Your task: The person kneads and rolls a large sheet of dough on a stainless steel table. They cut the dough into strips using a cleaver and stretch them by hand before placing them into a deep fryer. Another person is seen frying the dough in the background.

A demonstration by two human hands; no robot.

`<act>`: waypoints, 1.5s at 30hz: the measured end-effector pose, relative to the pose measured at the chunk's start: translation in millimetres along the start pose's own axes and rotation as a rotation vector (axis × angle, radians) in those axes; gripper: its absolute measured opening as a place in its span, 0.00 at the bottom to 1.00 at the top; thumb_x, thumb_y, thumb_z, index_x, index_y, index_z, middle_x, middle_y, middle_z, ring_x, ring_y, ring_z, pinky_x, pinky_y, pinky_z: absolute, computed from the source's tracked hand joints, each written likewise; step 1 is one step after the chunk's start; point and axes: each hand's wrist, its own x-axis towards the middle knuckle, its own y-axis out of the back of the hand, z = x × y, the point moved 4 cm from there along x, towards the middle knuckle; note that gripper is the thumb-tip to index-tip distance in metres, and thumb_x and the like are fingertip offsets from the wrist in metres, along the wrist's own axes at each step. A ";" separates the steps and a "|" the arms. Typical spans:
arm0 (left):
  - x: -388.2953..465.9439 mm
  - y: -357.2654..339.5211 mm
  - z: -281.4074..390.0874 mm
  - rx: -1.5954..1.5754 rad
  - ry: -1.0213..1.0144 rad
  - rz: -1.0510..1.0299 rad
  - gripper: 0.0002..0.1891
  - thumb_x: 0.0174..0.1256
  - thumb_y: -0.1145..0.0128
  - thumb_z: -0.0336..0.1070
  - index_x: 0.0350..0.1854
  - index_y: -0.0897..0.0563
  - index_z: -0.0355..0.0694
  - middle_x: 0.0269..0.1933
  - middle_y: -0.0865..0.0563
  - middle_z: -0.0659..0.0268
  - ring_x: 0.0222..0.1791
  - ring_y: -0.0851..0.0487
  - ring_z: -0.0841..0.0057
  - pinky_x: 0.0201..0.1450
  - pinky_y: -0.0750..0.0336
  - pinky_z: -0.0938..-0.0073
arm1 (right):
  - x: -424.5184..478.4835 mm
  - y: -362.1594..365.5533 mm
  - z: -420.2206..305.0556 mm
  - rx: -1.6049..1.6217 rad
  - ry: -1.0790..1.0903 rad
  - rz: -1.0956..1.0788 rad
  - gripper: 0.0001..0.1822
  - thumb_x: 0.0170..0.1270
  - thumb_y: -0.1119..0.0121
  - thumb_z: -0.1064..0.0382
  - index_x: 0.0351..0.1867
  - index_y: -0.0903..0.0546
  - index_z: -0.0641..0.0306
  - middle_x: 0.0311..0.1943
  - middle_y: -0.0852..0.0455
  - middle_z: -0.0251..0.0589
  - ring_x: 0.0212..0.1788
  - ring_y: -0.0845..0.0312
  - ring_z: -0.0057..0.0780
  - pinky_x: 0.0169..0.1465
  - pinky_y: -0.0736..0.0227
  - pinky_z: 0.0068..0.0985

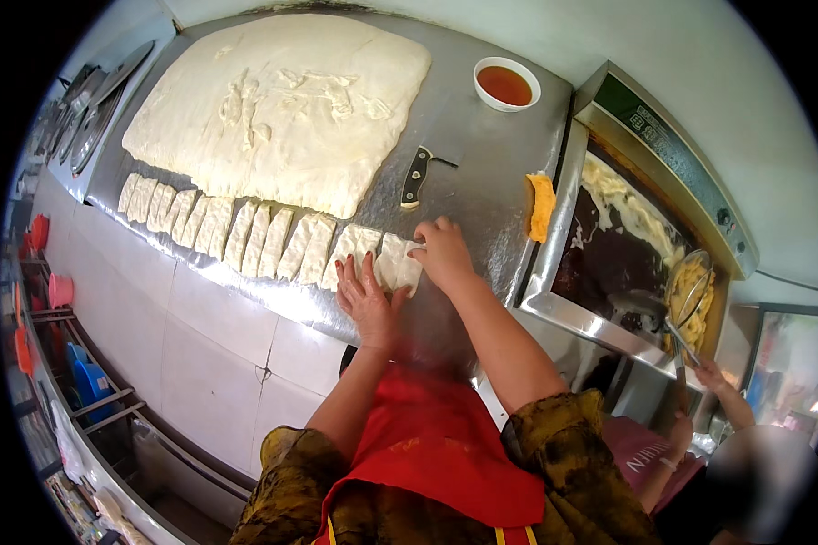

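Below the large sheet of dough, a row of cut dough strips runs along the near edge of the steel worktop. My left hand rests its spread fingertips on strips near the right end, its thumb at the near end of one. At the far right corner of the last dough strip, my right hand pinches the edge between thumb and forefinger. Beyond that hand lies a knife with a black riveted handle; its blade is hard to make out against the steel.
A white bowl of reddish-brown liquid stands at the back right. An orange cloth or sponge lies beside the deep fryer of dark oil. There, a co-worker's hands hold a wire skimmer by fried dough. Shelving stands left.
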 end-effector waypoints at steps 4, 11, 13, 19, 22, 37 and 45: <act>1.8 1.2 -0.3 -0.032 0.004 -0.022 0.50 0.51 0.25 0.45 0.77 0.40 0.52 0.78 0.44 0.54 0.81 0.54 0.53 0.75 0.56 0.39 | 1.5 -6.8 1.4 -0.043 0.080 -0.015 0.14 0.49 0.26 0.64 0.36 0.17 0.59 0.39 0.18 0.44 0.44 0.21 0.44 0.48 0.25 0.36; 1.2 7.2 1.2 0.026 -0.179 0.010 0.36 0.48 0.25 0.37 0.65 0.22 0.55 0.78 0.41 0.55 0.81 0.52 0.50 0.76 0.56 0.40 | -37.8 80.7 2.5 0.952 -0.218 -0.020 0.11 0.56 0.30 0.74 0.37 0.21 0.61 0.34 0.15 0.34 0.35 0.18 0.20 0.37 0.24 0.18; 0.3 9.6 3.6 0.021 -0.320 0.022 0.26 0.48 0.27 0.35 0.55 0.15 0.53 0.78 0.38 0.56 0.81 0.50 0.49 0.75 0.54 0.39 | -60.8 129.7 -1.8 0.978 -0.192 0.054 0.12 0.57 0.32 0.77 0.39 0.21 0.62 0.34 0.15 0.33 0.35 0.18 0.19 0.37 0.23 0.18; 11.2 -8.4 22.5 -0.866 0.212 -0.584 0.06 0.63 0.37 0.22 0.39 0.12 0.38 0.51 0.12 0.61 0.52 0.16 0.70 0.50 0.23 0.74 | -131.0 220.1 76.7 1.063 -0.225 0.457 0.11 0.59 0.38 0.82 0.38 0.21 0.64 0.34 0.16 0.35 0.36 0.16 0.23 0.37 0.17 0.20; 16.5 -22.7 75.4 -1.157 0.338 -0.744 0.09 0.64 0.36 0.22 0.46 0.14 0.33 0.39 0.12 0.66 0.38 0.17 0.81 0.44 0.24 0.81 | -169.3 245.0 148.8 1.107 -0.359 0.710 0.10 0.61 0.37 0.80 0.37 0.21 0.63 0.32 0.17 0.33 0.35 0.17 0.22 0.36 0.18 0.20; -51.9 -148.4 250.1 0.018 -1.026 -0.523 0.05 0.49 0.41 0.29 0.29 0.16 0.39 0.39 0.16 0.62 0.48 0.21 0.63 0.50 0.23 0.64 | -205.8 156.6 306.8 -0.172 -0.618 0.422 0.12 0.58 0.30 0.51 0.29 0.12 0.57 0.30 0.12 0.43 0.36 0.17 0.47 0.43 0.23 0.41; -58.0 -33.8 171.7 -0.282 -0.661 -0.409 0.28 0.51 0.34 0.30 0.60 0.22 0.42 0.63 0.27 0.52 0.67 0.33 0.51 0.64 0.35 0.52 | -178.2 167.7 198.8 -0.398 -0.296 0.526 0.08 0.60 0.31 0.59 0.30 0.13 0.60 0.38 0.16 0.42 0.45 0.22 0.46 0.49 0.27 0.43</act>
